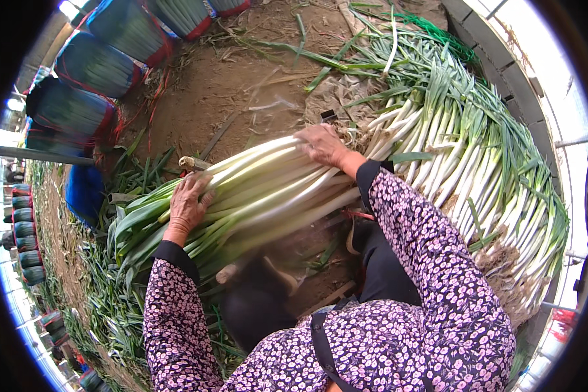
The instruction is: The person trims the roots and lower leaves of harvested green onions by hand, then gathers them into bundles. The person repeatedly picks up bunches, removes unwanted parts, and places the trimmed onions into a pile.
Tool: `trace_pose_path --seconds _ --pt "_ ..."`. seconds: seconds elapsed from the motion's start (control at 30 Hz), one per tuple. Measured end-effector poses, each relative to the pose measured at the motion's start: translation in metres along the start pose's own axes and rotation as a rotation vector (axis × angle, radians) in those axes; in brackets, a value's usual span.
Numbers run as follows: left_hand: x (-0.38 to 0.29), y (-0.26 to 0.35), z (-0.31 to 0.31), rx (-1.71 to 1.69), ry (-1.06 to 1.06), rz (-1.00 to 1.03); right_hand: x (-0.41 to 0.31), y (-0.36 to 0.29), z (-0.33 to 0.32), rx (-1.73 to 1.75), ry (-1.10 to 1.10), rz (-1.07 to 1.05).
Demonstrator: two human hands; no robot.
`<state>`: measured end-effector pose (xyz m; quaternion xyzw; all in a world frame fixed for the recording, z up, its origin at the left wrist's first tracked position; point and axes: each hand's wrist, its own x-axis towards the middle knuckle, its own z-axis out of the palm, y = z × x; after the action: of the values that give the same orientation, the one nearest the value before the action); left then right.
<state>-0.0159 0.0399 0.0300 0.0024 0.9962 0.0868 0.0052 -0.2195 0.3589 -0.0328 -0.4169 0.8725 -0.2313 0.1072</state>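
Note:
A thick bunch of long green onions lies crosswise before me, with white stalks to the right and green leaves to the left. My left hand grips it from above where the white turns to green. Near the root end, my right hand is on the white stalks, slightly blurred, its fingertips over the far side. A wooden pole end sticks out beyond the bunch, and another pole end shows on the near side. Just past my right hand is a small dark object, too unclear to name.
A large heap of loose green onions spreads along a block wall at right. Tied bundles in blue wrapping stand at upper left. Trimmed leaves litter the left ground. Green netting and plastic film lie ahead.

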Motion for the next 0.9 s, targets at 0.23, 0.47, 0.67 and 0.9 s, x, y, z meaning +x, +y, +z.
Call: trace_pose_path --seconds 0.23,0.47,0.67,0.9 --pt "-0.003 0.012 -0.079 0.193 0.344 0.119 0.021 -0.027 -0.019 -0.034 0.492 -0.263" --pt "-0.044 0.035 -0.042 0.218 0.108 0.236 -0.041 -0.019 0.002 0.004 0.349 -0.169" --pt "-0.053 0.026 -0.011 0.093 0.065 0.262 -0.044 -0.016 -0.012 0.032 0.234 -0.104" --pt "-0.040 0.033 -0.026 0.233 -0.105 0.163 -0.014 -0.014 0.005 -0.144 0.108 0.166"
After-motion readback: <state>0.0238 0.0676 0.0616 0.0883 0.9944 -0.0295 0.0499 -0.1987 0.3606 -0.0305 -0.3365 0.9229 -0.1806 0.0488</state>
